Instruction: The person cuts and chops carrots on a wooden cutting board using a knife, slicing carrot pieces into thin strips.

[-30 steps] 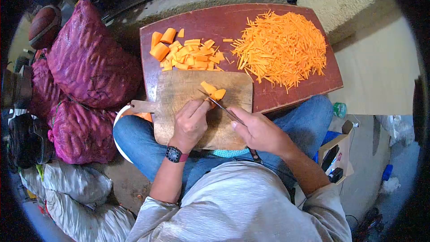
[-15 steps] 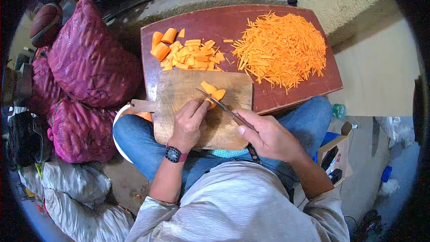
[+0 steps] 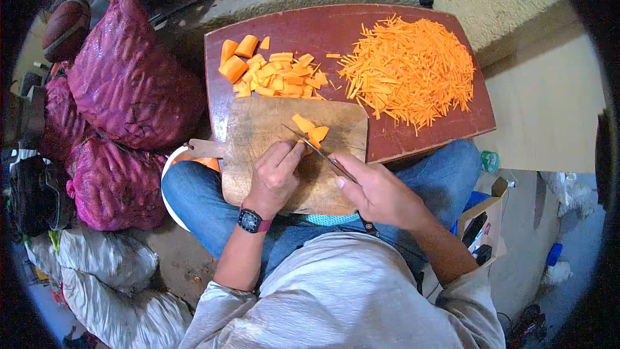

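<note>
Two hands work over the cutting board (image 3: 271, 132) on the person's lap: the left hand (image 3: 274, 178) pins a carrot piece (image 3: 309, 137) with curled fingers to steady it, while the right hand (image 3: 378, 190) grips a knife (image 3: 313, 148) angled across it. Beyond the board sit carrot chunks (image 3: 274, 77) and strips (image 3: 410, 68).

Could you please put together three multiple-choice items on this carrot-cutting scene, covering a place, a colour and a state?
1. Where does the heap of thin carrot strips lie?
A. far right of the red-brown table
B. in a bowl
C. on the floor

2. What colour are the mesh sacks?
A. green
B. purple-red
C. white

3. What does the right hand hold?
A. nothing
B. a knife
C. a peeler

Answers: 1 A, the strips cover the table's far right; 2 B, the netting is purple-red; 3 B, the blade runs from that hand to the carrot piece beside the left hand on the cutting board.
</note>
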Tool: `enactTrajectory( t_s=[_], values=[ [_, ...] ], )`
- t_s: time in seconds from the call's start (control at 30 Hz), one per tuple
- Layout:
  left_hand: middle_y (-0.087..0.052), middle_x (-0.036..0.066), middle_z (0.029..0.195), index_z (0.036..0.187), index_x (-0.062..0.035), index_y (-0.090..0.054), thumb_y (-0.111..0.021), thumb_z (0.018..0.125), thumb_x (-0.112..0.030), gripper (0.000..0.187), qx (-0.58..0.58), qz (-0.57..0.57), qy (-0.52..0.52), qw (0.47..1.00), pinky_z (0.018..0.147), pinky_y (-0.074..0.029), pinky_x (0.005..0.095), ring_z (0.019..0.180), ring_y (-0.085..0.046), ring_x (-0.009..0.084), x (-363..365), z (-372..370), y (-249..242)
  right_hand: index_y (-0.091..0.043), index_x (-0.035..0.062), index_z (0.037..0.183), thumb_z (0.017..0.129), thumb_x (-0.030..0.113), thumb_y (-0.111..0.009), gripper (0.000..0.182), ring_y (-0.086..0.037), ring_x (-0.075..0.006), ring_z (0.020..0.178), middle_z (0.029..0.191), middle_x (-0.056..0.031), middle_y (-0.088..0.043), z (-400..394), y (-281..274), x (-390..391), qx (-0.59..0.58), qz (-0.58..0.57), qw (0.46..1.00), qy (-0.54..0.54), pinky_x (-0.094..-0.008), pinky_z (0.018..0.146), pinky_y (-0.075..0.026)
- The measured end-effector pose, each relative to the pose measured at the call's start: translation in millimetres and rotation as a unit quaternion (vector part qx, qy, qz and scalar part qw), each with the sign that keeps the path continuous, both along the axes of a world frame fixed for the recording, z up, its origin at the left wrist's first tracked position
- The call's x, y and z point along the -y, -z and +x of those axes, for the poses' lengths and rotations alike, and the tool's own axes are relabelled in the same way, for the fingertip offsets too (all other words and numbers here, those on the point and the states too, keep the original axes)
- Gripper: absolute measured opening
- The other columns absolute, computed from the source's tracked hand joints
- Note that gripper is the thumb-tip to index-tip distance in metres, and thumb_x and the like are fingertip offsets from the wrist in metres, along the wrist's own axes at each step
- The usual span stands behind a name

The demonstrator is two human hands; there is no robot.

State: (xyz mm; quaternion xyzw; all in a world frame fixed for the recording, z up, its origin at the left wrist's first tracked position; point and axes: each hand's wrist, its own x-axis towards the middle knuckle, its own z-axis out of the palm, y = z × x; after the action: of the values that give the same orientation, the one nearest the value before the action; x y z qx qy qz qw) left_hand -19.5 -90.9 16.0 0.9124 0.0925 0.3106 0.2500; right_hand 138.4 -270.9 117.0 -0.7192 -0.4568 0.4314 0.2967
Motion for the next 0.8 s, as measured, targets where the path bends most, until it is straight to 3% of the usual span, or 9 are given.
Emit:
enactTrajectory(
  t_s=[0.17,0.3,0.37,0.5,0.57,0.8],
  values=[
    [-0.071,0.016,0.097,0.110,0.0018,-0.072,-0.067,0.078,0.011,0.033,0.027,0.019,-0.022,0.999,0.077,-0.062,0.0424,0.088,-0.073,0.0338,1.5,3.0,7.3,-0.051,0.0013,0.147,0.108,0.014,-0.057,0.041,-0.070,-0.0553,0.096,0.099,-0.0328,-0.071,1.4,41.3,-10.6,0.046,0.069,0.997,-0.006,-0.0570,0.079,-0.057],
    [-0.071,0.017,0.099,0.111,0.0014,-0.072,-0.066,0.078,0.012,0.035,0.034,0.020,-0.021,0.999,0.077,-0.062,0.0430,0.089,-0.073,0.0349,3.7,3.2,7.9,-0.052,0.0021,0.140,0.107,0.018,-0.062,0.038,-0.070,-0.0546,0.099,0.103,-0.0332,-0.071,3.7,45.8,-9.6,0.061,0.066,0.996,0.001,-0.0585,0.080,-0.056],
    [-0.072,0.018,0.104,0.112,0.0016,-0.071,-0.065,0.078,0.012,0.036,0.019,0.009,-0.032,0.999,0.079,-0.063,0.0433,0.092,-0.074,0.0365,5.0,2.1,7.0,-0.055,-0.0002,0.146,0.108,0.015,-0.059,0.041,-0.074,-0.0478,0.100,0.103,-0.0294,-0.072,4.6,54.8,-8.9,0.039,0.140,0.989,0.015,-0.0508,0.085,-0.058],
    [-0.072,0.019,0.108,0.115,0.0023,-0.071,-0.066,0.076,0.011,0.040,0.021,0.026,-0.028,0.999,0.082,-0.064,0.0436,0.095,-0.074,0.0377,2.3,-3.6,6.3,-0.057,-0.0005,0.145,0.107,0.014,-0.058,0.040,-0.074,-0.0409,0.095,0.101,-0.0254,-0.071,8.4,24.1,-5.8,-0.018,0.166,0.986,0.029,-0.0445,0.086,-0.057],
    [-0.073,0.020,0.112,0.119,0.0028,-0.071,-0.067,0.077,0.010,0.043,-0.001,0.005,-0.016,1.000,0.084,-0.064,0.0442,0.099,-0.074,0.0386,2.1,-4.6,0.7,-0.053,0.0012,0.144,0.108,0.018,-0.060,0.041,-0.070,-0.0520,0.110,0.110,-0.0321,-0.070,10.0,5.0,-4.2,0.002,0.094,0.995,0.017,-0.0524,0.088,-0.056],
    [-0.073,0.021,0.113,0.122,0.0042,-0.071,-0.067,0.079,0.008,0.043,-0.006,0.008,-0.003,1.000,0.085,-0.064,0.0446,0.100,-0.075,0.0396,-1.3,-5.6,5.6,-0.052,0.0001,0.144,0.109,0.020,-0.057,0.041,-0.072,-0.0525,0.097,0.103,-0.0317,-0.071,3.3,2.5,8.5,0.003,0.106,0.994,0.000,-0.0547,0.081,-0.057]
  ],
)
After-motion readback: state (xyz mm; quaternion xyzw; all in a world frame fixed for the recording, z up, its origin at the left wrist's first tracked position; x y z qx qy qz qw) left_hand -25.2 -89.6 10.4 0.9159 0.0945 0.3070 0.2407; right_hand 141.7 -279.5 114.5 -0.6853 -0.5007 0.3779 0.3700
